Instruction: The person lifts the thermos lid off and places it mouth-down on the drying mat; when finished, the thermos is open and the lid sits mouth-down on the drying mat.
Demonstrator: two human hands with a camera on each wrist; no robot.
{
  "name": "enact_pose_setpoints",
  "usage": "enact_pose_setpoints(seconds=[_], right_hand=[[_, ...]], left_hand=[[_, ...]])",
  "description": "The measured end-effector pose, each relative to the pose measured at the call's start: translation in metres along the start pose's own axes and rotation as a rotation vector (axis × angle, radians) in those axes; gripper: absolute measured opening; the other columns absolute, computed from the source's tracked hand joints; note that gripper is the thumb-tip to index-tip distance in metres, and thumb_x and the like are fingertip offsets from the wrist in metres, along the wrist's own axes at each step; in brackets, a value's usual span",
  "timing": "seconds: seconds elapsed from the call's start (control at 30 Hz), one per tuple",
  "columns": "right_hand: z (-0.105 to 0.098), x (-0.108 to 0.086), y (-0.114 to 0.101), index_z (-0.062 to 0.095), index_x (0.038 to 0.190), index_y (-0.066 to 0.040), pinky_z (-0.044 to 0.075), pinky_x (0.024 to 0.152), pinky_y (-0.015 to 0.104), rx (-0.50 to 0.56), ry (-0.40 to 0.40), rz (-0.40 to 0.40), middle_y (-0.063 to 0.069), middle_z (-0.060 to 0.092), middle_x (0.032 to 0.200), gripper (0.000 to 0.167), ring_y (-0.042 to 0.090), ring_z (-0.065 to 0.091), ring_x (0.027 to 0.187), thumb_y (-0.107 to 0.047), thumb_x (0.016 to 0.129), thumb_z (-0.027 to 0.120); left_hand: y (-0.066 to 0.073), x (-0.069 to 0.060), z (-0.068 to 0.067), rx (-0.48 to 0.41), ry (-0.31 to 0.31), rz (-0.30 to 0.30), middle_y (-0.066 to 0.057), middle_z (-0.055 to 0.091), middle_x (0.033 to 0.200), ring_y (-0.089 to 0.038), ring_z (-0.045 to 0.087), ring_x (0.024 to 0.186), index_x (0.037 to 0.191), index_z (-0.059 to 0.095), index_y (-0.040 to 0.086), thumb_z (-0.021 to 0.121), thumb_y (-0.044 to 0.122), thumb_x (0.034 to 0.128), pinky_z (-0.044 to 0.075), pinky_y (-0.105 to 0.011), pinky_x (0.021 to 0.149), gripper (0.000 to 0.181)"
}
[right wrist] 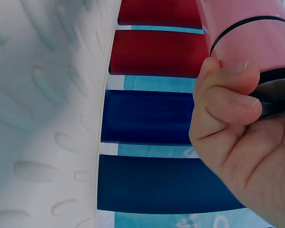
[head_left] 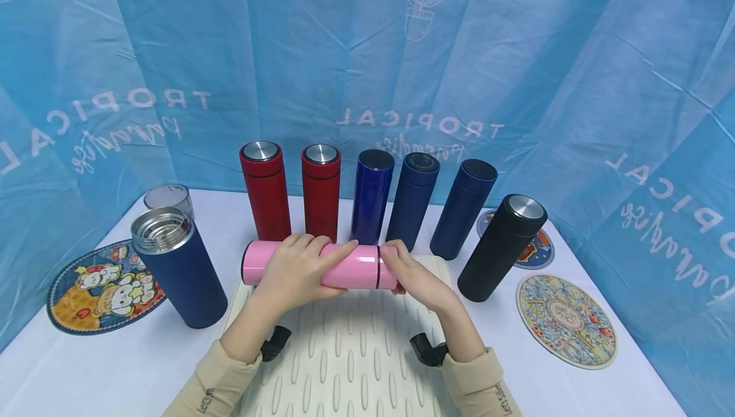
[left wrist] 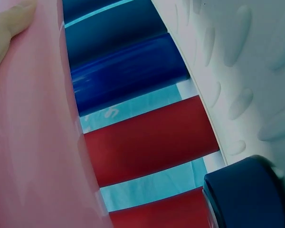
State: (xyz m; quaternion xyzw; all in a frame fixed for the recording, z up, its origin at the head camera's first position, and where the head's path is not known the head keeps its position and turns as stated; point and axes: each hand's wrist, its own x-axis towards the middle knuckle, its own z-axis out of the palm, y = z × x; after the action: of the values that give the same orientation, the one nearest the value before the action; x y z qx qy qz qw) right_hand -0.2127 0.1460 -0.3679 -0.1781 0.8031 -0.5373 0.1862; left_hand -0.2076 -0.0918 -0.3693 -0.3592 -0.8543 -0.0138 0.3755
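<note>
A glossy pink thermos flask [head_left: 358,265] lies sideways in the air above a cream textured mat [head_left: 339,353] in the head view. My left hand [head_left: 301,270] grips its body, fingers over the top and thumb along the near side. At the right end, my right hand [head_left: 416,280] holds the cap beyond the black ring. In the right wrist view, curled fingers [right wrist: 228,102] press the cap's dark end. Most of the left hand is out of the left wrist view; part of one finger shows on the pink flask [left wrist: 33,123].
Two red flasks [head_left: 267,197], several blue flasks [head_left: 373,197] and a black flask [head_left: 499,251] stand behind and to the right. An uncapped navy flask [head_left: 184,277] and a clear cup [head_left: 169,197] stand left. Round coasters [head_left: 565,321] lie at both sides.
</note>
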Motion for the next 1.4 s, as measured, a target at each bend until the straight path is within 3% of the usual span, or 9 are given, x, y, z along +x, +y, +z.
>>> enact_pose_setpoints(seconds=[0.2,0.4,0.53,0.7,0.87,1.03,1.23,1.4], right_hand=[[-0.002,0.002,0.005,0.023,0.128,-0.009,0.040,0.064,0.029,-0.007,-0.047,-0.074,0.015,0.045,0.104,0.044,0.022,0.047,0.080,-0.042,0.099,0.029],[-0.001,0.003,0.007,0.022,0.128,-0.009,0.043,0.070,0.033,-0.026,-0.038,-0.097,0.018,0.044,0.110,0.040,0.025,0.048,0.088,-0.037,0.100,0.030],[0.000,0.003,0.004,0.021,0.131,-0.010,0.045,0.081,0.034,-0.084,-0.026,-0.160,0.018,0.040,0.122,0.043,0.027,0.047,0.103,-0.032,0.099,0.039],[-0.001,-0.001,-0.002,0.018,0.133,-0.011,0.047,0.085,0.034,-0.109,-0.022,-0.215,0.017,0.038,0.125,0.050,0.028,0.046,0.108,-0.029,0.097,0.047],[-0.003,-0.002,-0.003,0.017,0.135,-0.015,0.047,0.087,0.034,-0.075,-0.050,-0.174,0.014,0.036,0.128,0.052,0.027,0.045,0.112,-0.032,0.096,0.047],[-0.007,-0.004,-0.006,0.014,0.141,-0.024,0.049,0.080,0.041,-0.096,0.007,-0.083,0.015,0.042,0.126,0.056,0.026,0.050,0.102,-0.040,0.096,0.043],[-0.012,-0.002,-0.005,0.037,0.135,-0.010,0.052,0.068,0.033,-0.018,0.086,0.070,0.014,0.057,0.102,0.057,0.021,0.062,0.074,-0.051,0.096,0.035],[-0.015,-0.001,0.000,0.044,0.126,-0.003,0.052,0.068,0.036,0.015,0.009,0.067,0.012,0.058,0.095,0.052,0.019,0.063,0.071,-0.046,0.096,0.040]], left_hand=[[-0.001,-0.001,-0.001,0.004,0.002,-0.009,-0.009,0.065,0.088,-0.026,0.062,0.076,0.123,0.057,0.029,0.078,0.057,0.0569,0.051,-0.040,0.070,0.075],[-0.002,0.000,-0.002,0.003,0.019,-0.007,-0.009,0.065,0.088,-0.026,0.061,0.076,0.122,0.058,0.029,0.079,0.056,0.0560,0.051,-0.040,0.069,0.074],[-0.003,-0.002,-0.002,-0.069,-0.006,-0.062,-0.006,0.066,0.087,-0.023,0.062,0.074,0.121,0.060,0.028,0.079,0.055,0.0546,0.051,-0.037,0.065,0.074],[-0.004,-0.001,-0.003,-0.134,-0.024,-0.103,-0.005,0.065,0.089,-0.022,0.063,0.075,0.121,0.061,0.026,0.078,0.054,0.0570,0.051,-0.036,0.064,0.072],[-0.004,0.000,-0.008,-0.108,-0.030,-0.094,-0.006,0.065,0.091,-0.024,0.062,0.078,0.121,0.060,0.027,0.080,0.052,0.0552,0.050,-0.038,0.067,0.074],[-0.005,0.001,-0.009,-0.066,-0.038,-0.071,-0.007,0.064,0.092,-0.025,0.062,0.079,0.123,0.059,0.027,0.081,0.057,0.0527,0.050,-0.039,0.068,0.079],[-0.006,0.000,-0.007,-0.060,-0.031,-0.045,-0.007,0.064,0.092,-0.026,0.061,0.080,0.123,0.058,0.027,0.081,0.060,0.0511,0.050,-0.040,0.069,0.083],[-0.005,-0.001,-0.005,-0.062,-0.033,-0.038,-0.007,0.065,0.091,-0.025,0.062,0.079,0.124,0.058,0.027,0.079,0.060,0.0543,0.051,-0.039,0.070,0.080]])
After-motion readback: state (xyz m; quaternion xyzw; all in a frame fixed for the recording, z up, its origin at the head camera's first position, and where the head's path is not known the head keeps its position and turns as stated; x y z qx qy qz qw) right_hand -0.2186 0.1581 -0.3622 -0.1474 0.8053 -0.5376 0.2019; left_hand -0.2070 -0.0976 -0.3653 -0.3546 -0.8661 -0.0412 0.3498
